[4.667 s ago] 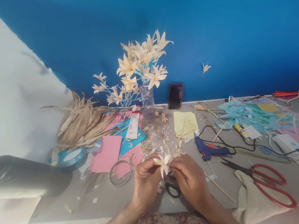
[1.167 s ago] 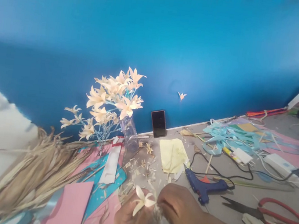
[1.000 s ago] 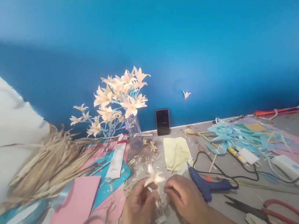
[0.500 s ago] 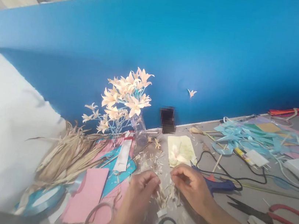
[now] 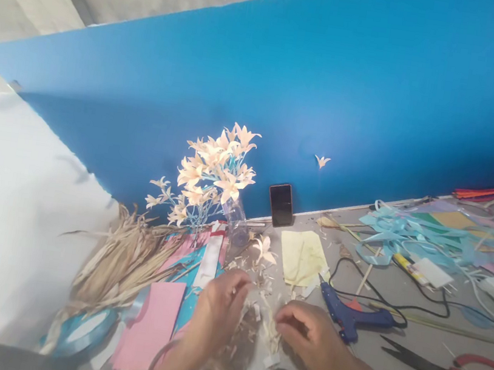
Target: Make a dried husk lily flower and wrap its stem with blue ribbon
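Observation:
A pale peach artificial flower stands just above the fingertips of my left hand, which is closed in a pinch. Its stem is too thin or blurred to make out. My right hand is curled with thumb and fingers together, a little to the right; I cannot see what is in it. Below and between the hands are pale husk-like scraps. Past the right hand lies a blue glue gun, and beyond the fingers a yellow sheet.
Behind stands a bunch of similar flowers by a clear bottle. A phone leans on the blue wall. Dried husks, pink sheet and ribbon roll are left; large scissors and cords right.
The flower has moved left, from in front of the yellow sheet to above my left hand. Both hands have lowered or shifted slightly, and the view has turned a little.

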`<state>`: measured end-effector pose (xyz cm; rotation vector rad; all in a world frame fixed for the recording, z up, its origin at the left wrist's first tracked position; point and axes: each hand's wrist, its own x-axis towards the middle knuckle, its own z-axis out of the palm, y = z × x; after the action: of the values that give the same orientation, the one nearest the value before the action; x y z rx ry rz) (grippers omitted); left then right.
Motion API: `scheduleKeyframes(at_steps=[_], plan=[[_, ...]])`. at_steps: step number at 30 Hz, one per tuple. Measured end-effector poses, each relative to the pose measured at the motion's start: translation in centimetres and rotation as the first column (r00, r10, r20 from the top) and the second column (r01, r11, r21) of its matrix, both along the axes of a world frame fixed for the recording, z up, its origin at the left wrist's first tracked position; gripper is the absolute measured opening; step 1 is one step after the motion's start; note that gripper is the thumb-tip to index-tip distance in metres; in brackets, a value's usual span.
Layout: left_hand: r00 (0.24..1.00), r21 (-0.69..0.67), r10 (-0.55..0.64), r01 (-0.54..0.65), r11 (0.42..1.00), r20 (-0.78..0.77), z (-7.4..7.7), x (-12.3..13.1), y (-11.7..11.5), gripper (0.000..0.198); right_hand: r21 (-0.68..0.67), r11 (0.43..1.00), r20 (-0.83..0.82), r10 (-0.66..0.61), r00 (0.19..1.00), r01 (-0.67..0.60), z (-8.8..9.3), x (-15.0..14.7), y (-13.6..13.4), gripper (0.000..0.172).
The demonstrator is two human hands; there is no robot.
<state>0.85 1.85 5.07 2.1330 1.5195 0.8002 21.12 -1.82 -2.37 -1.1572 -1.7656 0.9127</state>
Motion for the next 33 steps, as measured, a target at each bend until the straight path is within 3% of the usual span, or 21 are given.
scheduleKeyframes(at_steps=[2, 4, 5, 11, 17, 23, 29, 30, 31, 33], plan=[[0.959, 0.08, 0.052, -0.03, 0.996, -0.28, 0.4, -1.3, 2.6, 0.025, -0.012, 1.0, 0.049, -0.002, 0.999, 0.002, -0.1, 0.2, 0.2, 0.013], [0.842, 0.048, 0.088, -0.074, 0.996, -0.532, 0.0, -2.1, 5.4, 0.027, -0.027, 1.0, 0.096, 0.002, 0.995, 0.001, -0.2, 0.3, 0.3, 0.014], [0.814, 0.031, 0.091, -0.089, 0.996, -0.574, -0.4, -2.3, 6.7, 0.028, -0.04, 0.999, 0.112, 0.004, 0.994, 0.0, -0.2, 0.4, 0.4, 0.014], [0.737, -0.058, 0.051, -0.122, 0.991, -0.674, -3.6, -2.3, 12.3, 0.024, -0.125, 0.992, 0.145, 0.024, 0.989, -0.005, -0.4, 0.6, 0.8, 0.016], [0.728, -0.05, 0.04, -0.101, 0.994, -0.685, -5.5, -2.0, 14.5, 0.027, -0.133, 0.991, 0.166, 0.016, 0.986, 0.006, -0.5, 0.7, 1.3, 0.018], [0.784, 0.097, 0.098, -0.049, 0.994, -0.613, -6.0, -1.8, 13.9, 0.025, -0.15, 0.989, 0.158, 0.025, 0.987, -0.001, -0.3, 0.6, 1.4, 0.017], [0.902, 0.293, 0.086, 0.046, 0.955, -0.423, -3.5, -1.6, 11.4, 0.024, -0.171, 0.983, 0.116, -0.042, 0.992, 0.062, -0.9, 0.6, 1.7, 0.016], [0.929, 0.318, 0.061, 0.063, 0.946, -0.364, -2.9, -1.4, 10.7, 0.023, -0.189, 0.979, 0.095, -0.06, 0.994, 0.077, -1.0, 0.6, 1.8, 0.016], [0.984, 0.356, 0.012, 0.052, 0.933, -0.175, -2.3, -1.1, 10.0, 0.019, -0.209, 0.974, 0.066, -0.076, 0.995, 0.088, -1.0, 0.5, 1.9, 0.015], [0.991, 0.3, 0.006, -0.046, 0.953, 0.134, -1.4, -0.3, 8.2, 0.014, -0.26, 0.96, -0.018, -0.108, 0.994, 0.1, -0.9, 0.5, 2.2, 0.014]])
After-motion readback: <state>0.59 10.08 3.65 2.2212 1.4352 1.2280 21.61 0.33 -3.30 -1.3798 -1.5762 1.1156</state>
